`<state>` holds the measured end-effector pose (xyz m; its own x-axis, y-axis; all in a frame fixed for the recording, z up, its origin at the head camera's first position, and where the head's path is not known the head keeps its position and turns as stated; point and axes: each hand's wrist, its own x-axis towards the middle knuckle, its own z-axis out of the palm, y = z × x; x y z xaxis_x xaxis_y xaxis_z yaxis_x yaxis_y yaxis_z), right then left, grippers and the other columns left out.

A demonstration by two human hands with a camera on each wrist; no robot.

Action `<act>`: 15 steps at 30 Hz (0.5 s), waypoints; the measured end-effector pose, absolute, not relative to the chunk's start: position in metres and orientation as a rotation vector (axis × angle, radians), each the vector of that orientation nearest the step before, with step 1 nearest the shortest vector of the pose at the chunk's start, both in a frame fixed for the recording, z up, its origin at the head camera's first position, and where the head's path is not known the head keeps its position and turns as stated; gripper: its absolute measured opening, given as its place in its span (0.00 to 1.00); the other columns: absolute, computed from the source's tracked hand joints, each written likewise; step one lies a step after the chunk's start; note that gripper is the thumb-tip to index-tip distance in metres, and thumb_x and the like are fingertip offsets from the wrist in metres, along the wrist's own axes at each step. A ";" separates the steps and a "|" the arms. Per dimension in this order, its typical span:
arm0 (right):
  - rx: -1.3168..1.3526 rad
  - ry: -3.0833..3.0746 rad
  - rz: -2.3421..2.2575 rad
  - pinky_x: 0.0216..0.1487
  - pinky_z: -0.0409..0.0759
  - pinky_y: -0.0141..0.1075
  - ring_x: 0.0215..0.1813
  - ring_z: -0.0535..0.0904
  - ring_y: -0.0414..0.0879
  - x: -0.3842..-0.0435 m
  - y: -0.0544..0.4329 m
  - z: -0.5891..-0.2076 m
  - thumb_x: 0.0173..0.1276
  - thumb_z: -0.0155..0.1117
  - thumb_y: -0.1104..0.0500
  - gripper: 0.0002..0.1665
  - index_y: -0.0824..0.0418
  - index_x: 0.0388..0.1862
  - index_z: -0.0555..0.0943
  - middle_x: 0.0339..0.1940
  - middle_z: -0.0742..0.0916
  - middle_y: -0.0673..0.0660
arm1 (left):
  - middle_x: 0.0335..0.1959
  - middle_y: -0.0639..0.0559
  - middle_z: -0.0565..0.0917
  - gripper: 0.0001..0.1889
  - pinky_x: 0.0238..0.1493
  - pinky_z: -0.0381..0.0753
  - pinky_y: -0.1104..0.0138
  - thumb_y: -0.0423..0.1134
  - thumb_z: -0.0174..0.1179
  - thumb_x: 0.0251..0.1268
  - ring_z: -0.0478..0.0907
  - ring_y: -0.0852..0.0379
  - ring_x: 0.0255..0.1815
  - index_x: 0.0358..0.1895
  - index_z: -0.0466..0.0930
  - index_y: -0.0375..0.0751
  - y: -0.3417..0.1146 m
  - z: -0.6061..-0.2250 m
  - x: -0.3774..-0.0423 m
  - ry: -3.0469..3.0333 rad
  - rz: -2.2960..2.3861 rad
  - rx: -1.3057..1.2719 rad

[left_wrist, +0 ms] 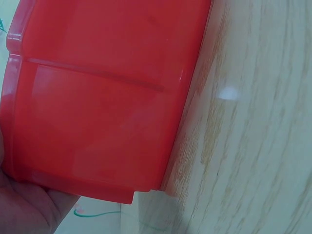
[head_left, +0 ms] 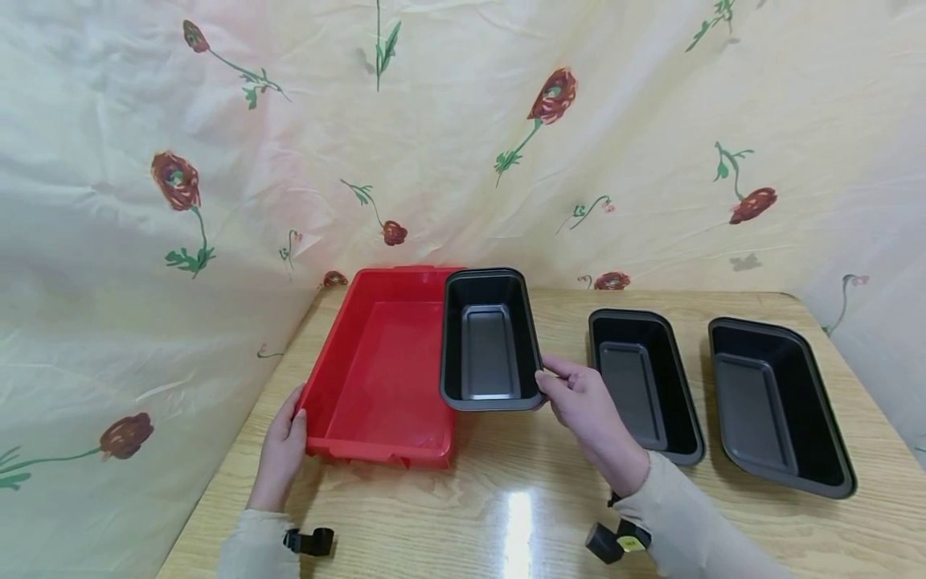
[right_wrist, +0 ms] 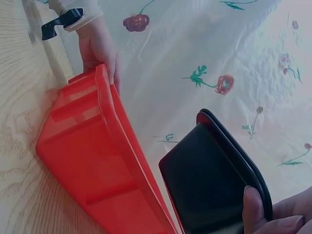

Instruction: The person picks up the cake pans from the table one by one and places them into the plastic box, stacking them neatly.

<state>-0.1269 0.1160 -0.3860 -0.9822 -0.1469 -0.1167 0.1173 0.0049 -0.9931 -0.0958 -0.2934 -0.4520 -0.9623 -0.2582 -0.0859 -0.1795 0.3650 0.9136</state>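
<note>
A black loaf pan (head_left: 489,346) hangs over the right rim of a red plastic bin (head_left: 391,378) in the head view. My right hand (head_left: 589,410) pinches the pan's near right corner, thumb against the rim, as the right wrist view of the pan (right_wrist: 209,180) also shows. At the bin's near left corner, my left hand (head_left: 280,450) grips the rim, with the thumb on top. The left wrist view has the bin's outer wall (left_wrist: 97,122) close up, the left hand (left_wrist: 29,209) at its lower corner. Nothing shows inside the bin.
Two more black loaf pans stand on the wooden table to the right, a nearer-to-centre one (head_left: 633,394) and an outer one (head_left: 774,402). A flowered cloth (head_left: 448,145) hangs behind and along the left side of the table (head_left: 405,523).
</note>
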 end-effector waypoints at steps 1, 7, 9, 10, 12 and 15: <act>-0.028 2.086 -2.089 0.15 0.55 0.27 0.13 0.58 0.37 -0.127 0.115 -0.386 0.76 0.51 0.63 0.24 0.70 0.68 0.70 0.31 0.88 0.58 | 0.75 0.39 0.58 0.27 0.62 0.70 0.59 0.34 0.36 0.80 0.63 0.41 0.67 0.78 0.50 0.43 -0.293 -0.452 -0.096 -2.537 -1.681 0.409; -0.034 2.069 -2.098 0.15 0.54 0.26 0.12 0.57 0.36 -0.130 0.109 -0.387 0.76 0.51 0.64 0.24 0.72 0.68 0.68 0.31 0.88 0.58 | 0.74 0.37 0.58 0.27 0.64 0.68 0.53 0.35 0.36 0.80 0.63 0.40 0.67 0.78 0.49 0.42 -0.294 -0.453 -0.095 -2.530 -1.683 0.396; -0.051 2.063 -2.106 0.15 0.54 0.26 0.12 0.57 0.35 -0.131 0.107 -0.388 0.76 0.50 0.65 0.25 0.73 0.68 0.68 0.30 0.88 0.58 | 0.74 0.37 0.58 0.27 0.65 0.67 0.50 0.35 0.36 0.80 0.62 0.40 0.67 0.78 0.50 0.42 -0.294 -0.453 -0.096 -2.526 -1.684 0.394; -0.055 2.062 -2.106 0.15 0.54 0.26 0.12 0.57 0.35 -0.131 0.106 -0.388 0.76 0.50 0.65 0.25 0.73 0.68 0.68 0.30 0.88 0.58 | 0.74 0.37 0.58 0.26 0.65 0.66 0.49 0.35 0.36 0.80 0.62 0.40 0.67 0.78 0.50 0.42 -0.294 -0.454 -0.096 -2.525 -1.684 0.394; -0.057 2.054 -2.111 0.15 0.54 0.26 0.12 0.57 0.35 -0.132 0.105 -0.389 0.76 0.50 0.65 0.25 0.73 0.68 0.68 0.30 0.88 0.58 | 0.75 0.38 0.58 0.26 0.65 0.66 0.49 0.35 0.36 0.80 0.62 0.41 0.67 0.78 0.50 0.42 -0.294 -0.454 -0.096 -2.523 -1.687 0.392; -0.056 2.043 -2.114 0.15 0.54 0.26 0.12 0.57 0.35 -0.134 0.102 -0.391 0.75 0.50 0.65 0.24 0.72 0.68 0.69 0.32 0.89 0.60 | 0.75 0.39 0.58 0.27 0.65 0.67 0.50 0.36 0.36 0.80 0.62 0.41 0.67 0.78 0.49 0.43 -0.295 -0.454 -0.097 -2.526 -1.687 0.390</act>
